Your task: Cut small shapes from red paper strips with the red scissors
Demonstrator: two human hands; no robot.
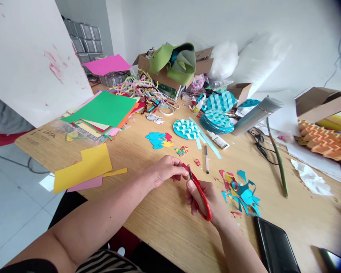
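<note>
My right hand is closed round the red handles of a pair of scissors, whose blades point up and away from me. My left hand pinches a small piece of red paper, and the blades meet that paper. Just beyond my hands lie blue paper cutouts, with small red and yellow ones beside them. A little pile of tiny coloured paper bits is close by. A small red cutout and a pen rest to the right of these.
Coloured paper scraps and a black case lie on the right. On the left are yellow paper and a stack of coloured sheets. Blue wavy paper discs, a glue bottle and a grey cylinder stand farther back.
</note>
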